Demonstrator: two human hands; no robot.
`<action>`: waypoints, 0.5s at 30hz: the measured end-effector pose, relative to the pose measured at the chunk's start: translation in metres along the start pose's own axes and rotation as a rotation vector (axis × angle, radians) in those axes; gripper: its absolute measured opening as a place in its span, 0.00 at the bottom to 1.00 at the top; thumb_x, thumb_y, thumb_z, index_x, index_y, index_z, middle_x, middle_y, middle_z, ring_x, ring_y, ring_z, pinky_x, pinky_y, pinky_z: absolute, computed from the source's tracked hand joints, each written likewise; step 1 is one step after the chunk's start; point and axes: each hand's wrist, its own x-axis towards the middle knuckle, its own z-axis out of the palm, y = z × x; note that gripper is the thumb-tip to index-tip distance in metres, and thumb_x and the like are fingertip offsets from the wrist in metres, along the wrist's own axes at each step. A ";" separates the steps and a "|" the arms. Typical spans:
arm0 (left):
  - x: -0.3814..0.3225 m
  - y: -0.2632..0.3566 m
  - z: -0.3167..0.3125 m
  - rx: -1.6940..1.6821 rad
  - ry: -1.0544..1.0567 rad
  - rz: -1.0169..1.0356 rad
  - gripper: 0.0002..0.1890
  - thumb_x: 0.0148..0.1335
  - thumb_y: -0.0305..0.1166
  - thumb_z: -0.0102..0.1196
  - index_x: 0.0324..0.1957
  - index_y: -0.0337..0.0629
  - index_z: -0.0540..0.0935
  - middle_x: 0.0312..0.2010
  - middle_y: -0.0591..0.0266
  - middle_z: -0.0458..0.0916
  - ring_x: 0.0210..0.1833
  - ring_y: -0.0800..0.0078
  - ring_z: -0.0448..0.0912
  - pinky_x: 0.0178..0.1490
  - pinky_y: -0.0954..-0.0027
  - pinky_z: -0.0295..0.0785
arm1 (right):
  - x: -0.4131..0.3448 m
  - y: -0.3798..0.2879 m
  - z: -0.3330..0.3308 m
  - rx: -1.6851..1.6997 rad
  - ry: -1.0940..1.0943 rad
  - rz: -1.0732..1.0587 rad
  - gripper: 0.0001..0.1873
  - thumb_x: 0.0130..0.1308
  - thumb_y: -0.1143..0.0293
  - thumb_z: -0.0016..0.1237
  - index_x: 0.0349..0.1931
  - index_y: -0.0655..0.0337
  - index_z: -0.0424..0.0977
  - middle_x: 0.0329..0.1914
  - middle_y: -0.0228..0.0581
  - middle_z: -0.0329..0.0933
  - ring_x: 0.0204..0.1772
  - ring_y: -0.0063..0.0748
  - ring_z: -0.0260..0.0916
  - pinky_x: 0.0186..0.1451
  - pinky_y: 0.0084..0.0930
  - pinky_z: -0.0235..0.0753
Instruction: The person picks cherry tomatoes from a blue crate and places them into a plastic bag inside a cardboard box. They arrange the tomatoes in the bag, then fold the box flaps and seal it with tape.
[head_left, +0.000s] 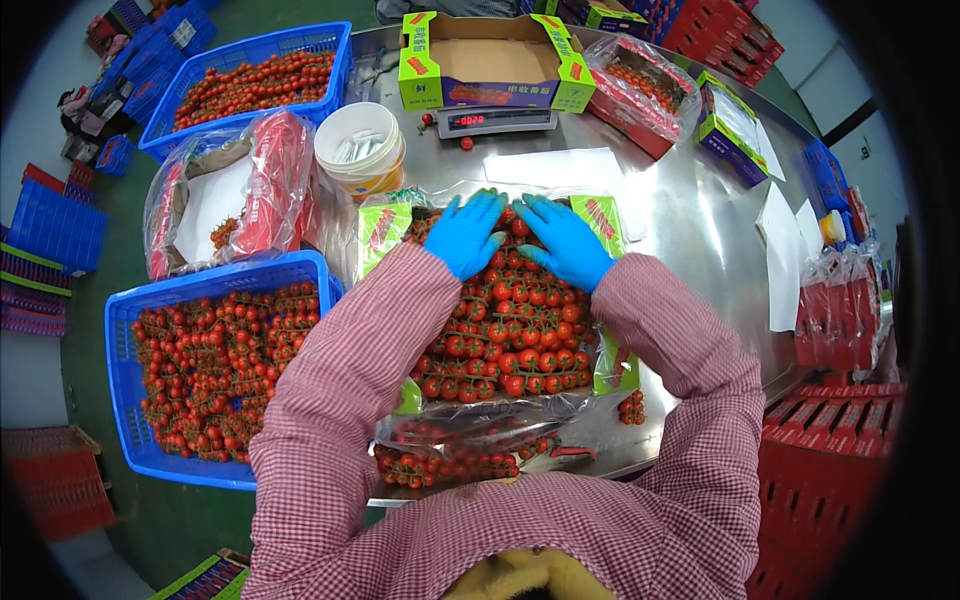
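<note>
My left hand (466, 234), in a blue glove, lies flat with its fingers apart on the far left part of a carton of vine cherry tomatoes (517, 330). Beside it, my right hand (566, 241), gloved the same way, rests spread on the far right part of these tomatoes. Neither hand grips anything. Clear plastic film (495, 416) lines the carton and hangs over its near side. Green corners of the carton (384, 229) show through the film. More tomatoes on the vine (409, 466) lie near the table's front edge, next to red-handled scissors (572, 452).
Blue crates of tomatoes stand at left (217, 480) and far left (247, 120). A white bucket (360, 139), a film-wrapped red carton (274, 187), a digital scale (496, 122) under an open carton (499, 52) and paper sheets (780, 255) surround the work area.
</note>
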 end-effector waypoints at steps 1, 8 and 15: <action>-0.010 -0.003 -0.011 0.035 -0.060 -0.043 0.29 0.61 0.42 0.40 0.61 0.38 0.55 0.61 0.48 0.55 0.65 0.57 0.53 0.66 0.53 0.44 | -0.004 -0.010 -0.004 0.109 -0.043 0.001 0.23 0.57 0.63 0.46 0.52 0.63 0.63 0.54 0.50 0.63 0.56 0.51 0.61 0.56 0.39 0.63; -0.107 0.021 -0.045 0.070 -0.226 -0.017 0.31 0.60 0.43 0.42 0.62 0.39 0.54 0.63 0.49 0.52 0.66 0.55 0.50 0.66 0.51 0.43 | -0.068 -0.083 0.009 0.112 -0.307 -0.103 0.25 0.58 0.66 0.44 0.57 0.56 0.61 0.60 0.41 0.60 0.61 0.45 0.57 0.61 0.41 0.57; -0.145 0.060 -0.045 0.072 -0.309 -0.015 0.33 0.58 0.45 0.43 0.62 0.39 0.53 0.64 0.48 0.48 0.66 0.54 0.49 0.65 0.51 0.44 | -0.081 -0.086 -0.011 0.103 -0.358 -0.097 0.24 0.57 0.73 0.42 0.57 0.54 0.61 0.58 0.41 0.62 0.60 0.45 0.58 0.60 0.39 0.59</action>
